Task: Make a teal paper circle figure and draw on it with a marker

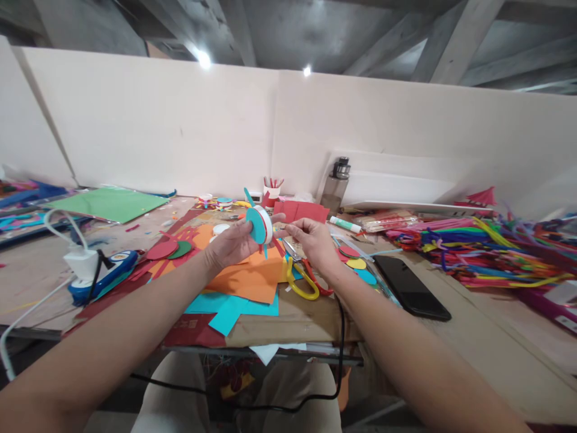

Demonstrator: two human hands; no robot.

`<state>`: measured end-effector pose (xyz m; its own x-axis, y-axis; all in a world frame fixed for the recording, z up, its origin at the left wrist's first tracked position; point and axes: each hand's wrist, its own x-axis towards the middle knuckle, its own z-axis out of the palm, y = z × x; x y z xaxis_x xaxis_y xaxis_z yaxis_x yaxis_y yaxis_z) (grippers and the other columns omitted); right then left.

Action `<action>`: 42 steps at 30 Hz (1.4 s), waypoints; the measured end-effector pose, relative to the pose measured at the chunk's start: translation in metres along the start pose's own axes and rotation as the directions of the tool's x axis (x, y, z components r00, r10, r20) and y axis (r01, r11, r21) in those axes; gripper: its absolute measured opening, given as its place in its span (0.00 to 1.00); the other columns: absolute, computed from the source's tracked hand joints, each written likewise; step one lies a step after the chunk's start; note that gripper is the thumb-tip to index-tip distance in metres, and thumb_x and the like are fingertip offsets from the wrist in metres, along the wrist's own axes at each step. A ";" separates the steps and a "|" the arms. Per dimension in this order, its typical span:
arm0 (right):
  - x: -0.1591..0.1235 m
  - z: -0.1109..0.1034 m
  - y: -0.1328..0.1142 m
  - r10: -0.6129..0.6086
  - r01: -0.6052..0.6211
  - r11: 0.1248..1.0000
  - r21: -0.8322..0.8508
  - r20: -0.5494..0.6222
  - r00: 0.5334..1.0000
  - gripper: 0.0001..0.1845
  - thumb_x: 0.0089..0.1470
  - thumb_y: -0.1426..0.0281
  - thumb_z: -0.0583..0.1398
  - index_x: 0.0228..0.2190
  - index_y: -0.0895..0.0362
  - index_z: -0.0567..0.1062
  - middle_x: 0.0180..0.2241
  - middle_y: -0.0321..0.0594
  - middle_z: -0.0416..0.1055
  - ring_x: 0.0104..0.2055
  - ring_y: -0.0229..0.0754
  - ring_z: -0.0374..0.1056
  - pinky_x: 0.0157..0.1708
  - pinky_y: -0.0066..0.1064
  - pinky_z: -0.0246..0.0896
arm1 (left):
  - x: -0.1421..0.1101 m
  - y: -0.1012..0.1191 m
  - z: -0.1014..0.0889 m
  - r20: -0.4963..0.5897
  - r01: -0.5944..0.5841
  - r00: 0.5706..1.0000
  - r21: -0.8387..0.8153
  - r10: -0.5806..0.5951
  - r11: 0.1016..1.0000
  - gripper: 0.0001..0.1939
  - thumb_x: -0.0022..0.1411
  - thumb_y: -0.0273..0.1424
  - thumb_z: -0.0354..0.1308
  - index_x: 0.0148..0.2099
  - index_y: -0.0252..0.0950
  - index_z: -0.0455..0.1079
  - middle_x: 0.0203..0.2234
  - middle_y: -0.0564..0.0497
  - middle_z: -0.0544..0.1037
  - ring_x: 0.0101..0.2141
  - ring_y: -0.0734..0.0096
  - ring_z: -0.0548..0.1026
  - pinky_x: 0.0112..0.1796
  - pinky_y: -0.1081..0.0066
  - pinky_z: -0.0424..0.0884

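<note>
One round toy point(258, 226) pinched in the left hand point(229, 245) needs light, steady support; the right hand point(313, 238) pinches something indistinct.

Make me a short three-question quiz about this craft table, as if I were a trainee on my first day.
1. True or false: the black phone lies to the right of the scissors.
2. What does the left hand hold?
a) a glue stick
b) a round teal-and-white piece
c) a bottle
3. Fill in: the large sheet at the left, near the wall, is ____.

Key: 1 true; 2 b; 3 green.
</note>
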<state>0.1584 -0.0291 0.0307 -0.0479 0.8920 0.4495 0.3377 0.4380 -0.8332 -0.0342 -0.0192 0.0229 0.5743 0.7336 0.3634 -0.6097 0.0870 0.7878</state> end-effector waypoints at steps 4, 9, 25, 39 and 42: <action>0.005 -0.001 0.001 0.050 -0.050 0.999 -0.010 0.000 0.999 0.14 0.52 0.60 0.59 0.22 0.57 0.69 0.19 0.31 0.64 0.22 0.34 0.56 0.23 0.28 0.50 | 0.000 0.000 -0.003 0.025 0.021 0.999 0.001 -0.022 1.000 0.24 0.49 0.40 0.69 0.46 0.32 0.75 0.57 0.36 0.70 0.59 0.41 0.64 0.52 0.54 0.67; 0.017 -0.008 0.015 0.063 -0.045 0.993 0.108 -0.167 0.984 0.20 0.56 0.55 0.56 0.21 0.54 0.64 0.17 0.30 0.60 0.20 0.34 0.55 0.22 0.28 0.50 | 0.000 0.002 -0.009 -0.039 -0.022 0.999 -0.004 0.022 1.000 0.20 0.52 0.39 0.67 0.45 0.33 0.75 0.55 0.39 0.73 0.55 0.47 0.70 0.46 0.60 0.70; -0.010 0.008 -0.017 -0.248 0.247 0.965 0.084 -0.004 0.969 0.10 0.54 0.66 0.61 0.40 0.53 0.76 0.32 0.36 0.69 0.33 0.37 0.64 0.33 0.29 0.61 | 0.003 -0.007 -0.019 -0.144 0.007 0.990 0.013 -0.005 1.000 0.13 0.48 0.33 0.71 0.33 0.32 0.72 0.23 0.53 0.73 0.24 0.77 0.70 0.34 0.69 0.71; -0.022 0.009 -0.026 -0.492 0.488 0.856 -0.168 0.021 0.870 0.09 0.60 0.65 0.58 0.39 0.54 0.76 0.37 0.42 0.74 0.37 0.40 0.69 0.38 0.33 0.64 | -0.001 -0.010 -0.029 -0.007 0.037 0.999 0.085 -0.036 0.996 0.15 0.48 0.38 0.71 0.34 0.34 0.77 0.28 0.47 0.79 0.29 0.68 0.75 0.33 0.70 0.69; -0.021 0.006 -0.024 -0.534 0.513 0.814 -0.274 -0.003 0.846 0.08 0.59 0.66 0.59 0.35 0.55 0.76 0.33 0.42 0.75 0.37 0.42 0.68 0.38 0.34 0.63 | -0.002 -0.010 -0.028 0.012 0.036 0.999 0.107 -0.038 0.994 0.15 0.46 0.39 0.71 0.31 0.33 0.77 0.29 0.45 0.79 0.29 0.68 0.74 0.33 0.70 0.69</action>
<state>0.1456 -0.0577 0.0394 -0.2183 0.5203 0.8256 0.5074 0.7832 -0.3594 -0.0447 -0.0021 0.0006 0.6033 0.7217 0.3394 -0.5265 0.0408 0.8492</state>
